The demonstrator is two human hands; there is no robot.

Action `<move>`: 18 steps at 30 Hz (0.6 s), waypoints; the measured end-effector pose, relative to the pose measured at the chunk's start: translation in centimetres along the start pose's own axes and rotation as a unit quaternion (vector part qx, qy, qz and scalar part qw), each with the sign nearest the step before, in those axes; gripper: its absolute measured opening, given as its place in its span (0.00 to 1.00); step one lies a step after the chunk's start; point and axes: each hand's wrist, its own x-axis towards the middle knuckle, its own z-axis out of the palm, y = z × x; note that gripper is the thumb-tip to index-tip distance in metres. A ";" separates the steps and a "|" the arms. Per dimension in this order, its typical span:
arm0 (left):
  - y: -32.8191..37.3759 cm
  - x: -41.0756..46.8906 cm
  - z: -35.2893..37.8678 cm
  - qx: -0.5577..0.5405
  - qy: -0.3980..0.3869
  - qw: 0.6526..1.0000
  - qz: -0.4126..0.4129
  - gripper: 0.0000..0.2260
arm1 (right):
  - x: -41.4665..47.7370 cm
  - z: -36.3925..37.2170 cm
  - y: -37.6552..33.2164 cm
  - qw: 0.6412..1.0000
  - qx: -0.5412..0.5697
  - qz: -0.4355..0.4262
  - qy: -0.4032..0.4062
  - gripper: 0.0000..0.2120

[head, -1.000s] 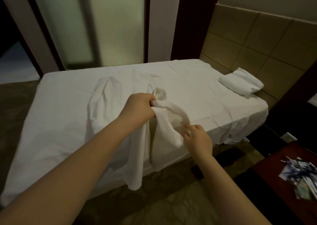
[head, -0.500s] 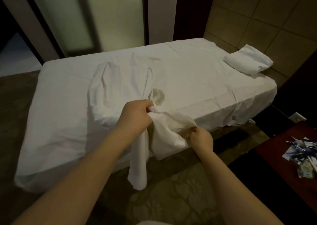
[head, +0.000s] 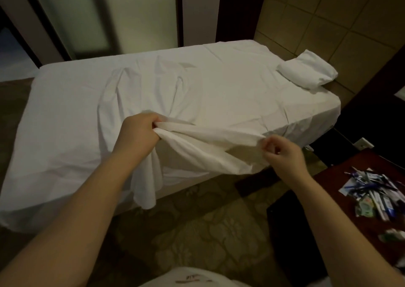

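The sheet (head: 210, 140) was matt white cloth, creased; the side table (head: 341, 183) was glossy dark red wood.

- No word, number or brand can be read anywhere.
- Packets and pens (head: 372, 190) on the dark red table (head: 331, 199), at 4 o'clock — blue-and-white print, too small and blurred to read.
- White garment (head: 192, 279), at 6 o'clock — reddish marks, illegible.

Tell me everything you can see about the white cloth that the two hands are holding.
The white cloth looks like thin, soft, creased fabric. The left hand grips a bunched part of it, and the right hand pinches its edge, so a band is stretched between them. One end hangs down beside the bed toward the floor; the rest lies wrinkled on the bed.
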 end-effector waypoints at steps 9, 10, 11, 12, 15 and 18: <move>1.9 -2.1 2.8 0.014 -0.024 1.000 -0.008 0.14 | -1.9 1.6 4.4 0.985 -0.003 0.170 0.006 0.04; 2.0 -2.2 2.9 0.021 -0.024 0.999 -0.006 0.14 | -2.3 2.2 4.4 0.979 0.055 0.195 0.003 0.06; 1.9 -2.2 2.9 0.030 -0.027 0.999 -0.006 0.14 | -2.7 2.6 4.3 0.969 0.121 0.215 0.005 0.07; 1.8 -2.2 2.9 0.040 -0.034 0.999 -0.009 0.14 | -3.0 2.8 4.1 0.958 0.176 0.224 0.015 0.07; 0.7 -1.8 2.8 0.085 -0.083 0.993 -0.017 0.11 | -3.2 2.7 2.9 0.946 0.251 0.199 0.047 0.07; -0.2 -2.5 2.6 0.104 -0.102 0.989 -0.028 0.09 | -2.8 3.1 2.3 0.951 0.243 0.174 0.076 0.07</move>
